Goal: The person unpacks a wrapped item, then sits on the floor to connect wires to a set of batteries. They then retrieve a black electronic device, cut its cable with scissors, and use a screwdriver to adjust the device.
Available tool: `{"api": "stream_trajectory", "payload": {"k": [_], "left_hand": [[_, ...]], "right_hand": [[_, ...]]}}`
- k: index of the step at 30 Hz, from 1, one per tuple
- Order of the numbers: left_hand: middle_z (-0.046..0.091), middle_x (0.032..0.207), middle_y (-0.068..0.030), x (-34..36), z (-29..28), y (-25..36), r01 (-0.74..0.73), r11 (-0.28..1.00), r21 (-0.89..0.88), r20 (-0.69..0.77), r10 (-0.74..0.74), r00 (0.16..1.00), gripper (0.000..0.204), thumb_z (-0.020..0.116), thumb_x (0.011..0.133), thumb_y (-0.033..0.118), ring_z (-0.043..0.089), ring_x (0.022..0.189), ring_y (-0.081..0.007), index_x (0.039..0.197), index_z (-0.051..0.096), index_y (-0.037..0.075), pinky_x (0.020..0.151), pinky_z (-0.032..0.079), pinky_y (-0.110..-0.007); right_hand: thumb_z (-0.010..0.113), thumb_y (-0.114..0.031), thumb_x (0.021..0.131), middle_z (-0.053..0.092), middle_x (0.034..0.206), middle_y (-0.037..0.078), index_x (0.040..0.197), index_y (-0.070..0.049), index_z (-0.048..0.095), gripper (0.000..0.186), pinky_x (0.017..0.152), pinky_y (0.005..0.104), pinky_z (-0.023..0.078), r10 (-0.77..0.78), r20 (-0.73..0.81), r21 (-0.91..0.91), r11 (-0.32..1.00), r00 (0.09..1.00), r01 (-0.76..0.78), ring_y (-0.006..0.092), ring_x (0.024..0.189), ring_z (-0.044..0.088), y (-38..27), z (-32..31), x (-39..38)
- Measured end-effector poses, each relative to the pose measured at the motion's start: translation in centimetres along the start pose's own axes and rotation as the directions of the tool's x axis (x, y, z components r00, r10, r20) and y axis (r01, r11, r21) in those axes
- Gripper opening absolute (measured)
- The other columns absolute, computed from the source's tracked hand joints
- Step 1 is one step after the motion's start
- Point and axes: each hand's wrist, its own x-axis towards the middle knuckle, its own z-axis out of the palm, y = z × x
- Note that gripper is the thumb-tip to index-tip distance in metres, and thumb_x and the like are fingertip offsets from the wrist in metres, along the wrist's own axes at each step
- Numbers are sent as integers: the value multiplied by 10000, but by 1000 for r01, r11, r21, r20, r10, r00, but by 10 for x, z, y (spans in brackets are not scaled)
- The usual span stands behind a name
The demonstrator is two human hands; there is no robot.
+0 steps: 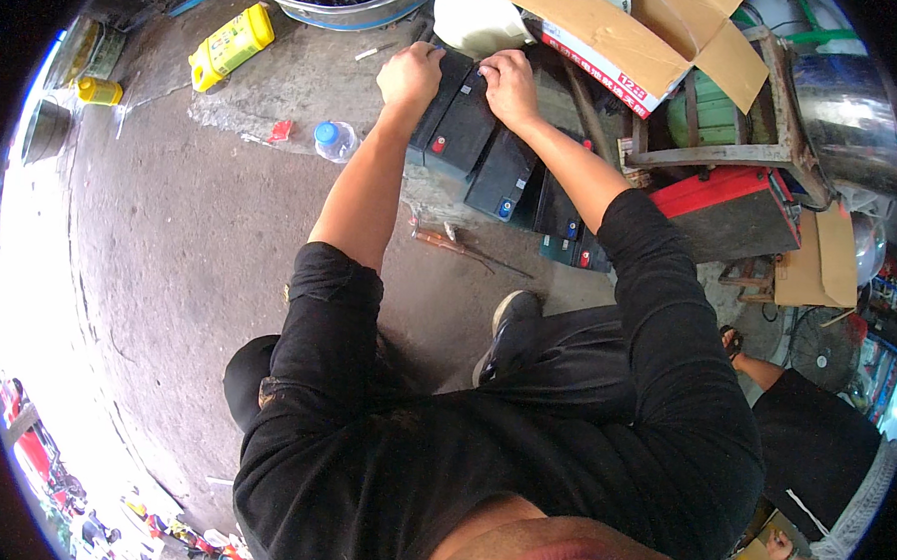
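Several black batteries (458, 120) with red and blue terminals lie side by side on the concrete in front of me. My left hand (410, 78) has its fingers curled over the far end of the leftmost battery. My right hand (509, 90) is closed at the far end of that battery group, its fingertips partly hidden against the dark casing. A screwdriver (440, 240) lies on the ground below the batteries, and a clear bottle with a blue cap (334, 141) stands left of them.
Yellow jugs (230, 46) lie at upper left, near a basin (350, 13). An opened cardboard box (639, 38), metal frame (769, 152) and red-topped case (726, 217) crowd the right. Another person's leg (760, 370) and hand (779, 547) show at lower right.
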Motion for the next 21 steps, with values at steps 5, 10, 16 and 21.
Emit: {"api": "stream_trajectory", "payload": {"k": [5,10,16,21], "left_hand": [[734,973,-169,3,-2,2,20,997,69,29,-22,999,370,627,906,458,702,941,-376,999,708,109,837,549,-473],[729,990,-180,-2,-9,12,64,997,47,22,-65,998,412,646,891,513,698,959,-368,1039,724,137,833,550,-466],[731,975,-181,4,3,-20,-143,984,-103,-24,141,990,344,656,891,459,698,954,-377,1042,739,162,842,549,-468],[734,979,-170,1,-6,4,47,999,-8,32,-46,998,329,650,897,439,702,938,-371,998,743,140,834,548,-474]], "right_hand": [[687,-111,859,633,971,150,879,-27,699,87,903,427,493,20,-1,40,999,1000,-20,336,988,605,-5,0,-1],[696,-113,853,628,964,153,871,-25,691,90,895,432,494,49,-18,40,998,999,-48,345,987,602,-1,0,-3],[699,-117,854,627,961,156,869,-16,684,103,897,431,494,67,-10,81,995,998,-65,348,988,603,-8,-1,1],[698,-119,858,628,960,159,866,-10,681,111,899,430,493,77,-24,78,994,997,-75,349,977,607,-4,-4,-2]]}}
